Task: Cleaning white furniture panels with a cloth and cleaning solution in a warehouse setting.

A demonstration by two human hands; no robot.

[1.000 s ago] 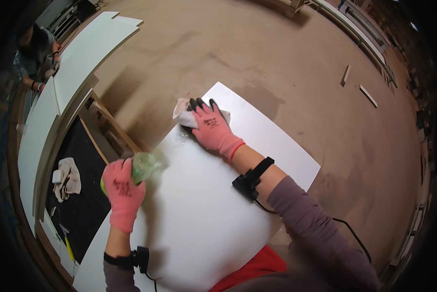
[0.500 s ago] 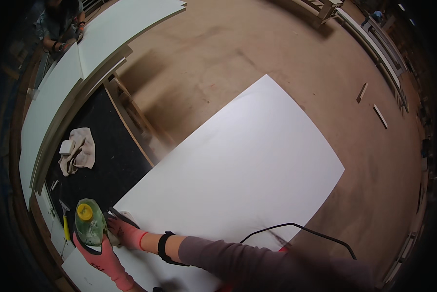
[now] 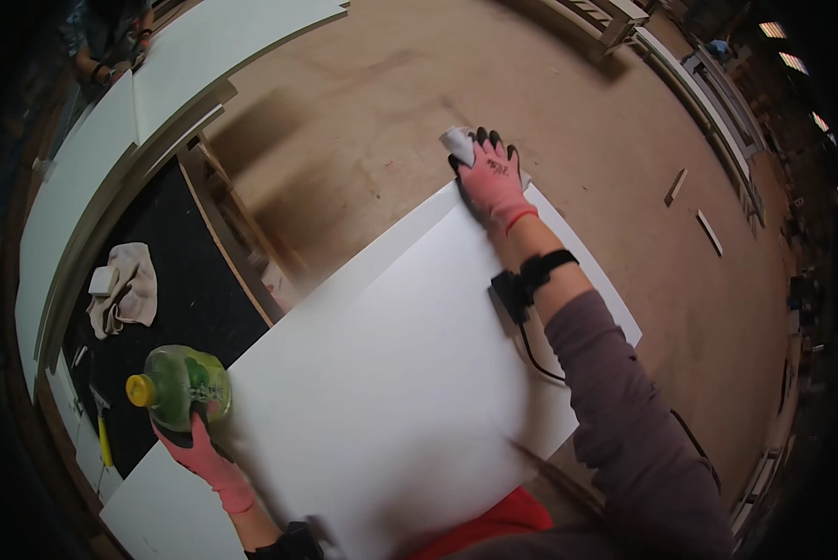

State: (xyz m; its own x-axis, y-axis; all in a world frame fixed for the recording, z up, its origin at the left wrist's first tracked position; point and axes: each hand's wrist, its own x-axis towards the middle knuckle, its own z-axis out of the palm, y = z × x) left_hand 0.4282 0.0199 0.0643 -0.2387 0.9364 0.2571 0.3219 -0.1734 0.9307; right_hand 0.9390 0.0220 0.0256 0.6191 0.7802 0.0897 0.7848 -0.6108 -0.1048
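My left hand (image 3: 204,464), in a pink glove with dark fingertips, grips a green see-through bottle (image 3: 193,378) with a yellow cap. The bottle is tilted, its cap pointing left, by the near left edge of a large white panel (image 3: 344,383). At the panel's far corner is my right hand (image 3: 495,182), gloved the same way. It presses down on a whitish cloth (image 3: 457,143), which sticks out left of the fingers, past the panel's edge. Most of that cloth is hidden under the palm.
On a black surface (image 3: 158,252) to the left lie a beige rag (image 3: 137,303) with a white block (image 3: 103,281) on it and a yellow-handled tool (image 3: 104,439). White boards (image 3: 78,196) line the far left, where another person (image 3: 102,47) works. Wooden strips (image 3: 709,232) lie on the floor.
My right hand has swept from beside the bottle to the panel's far corner with the cloth. The bottle has tipped over leftward in my left hand.
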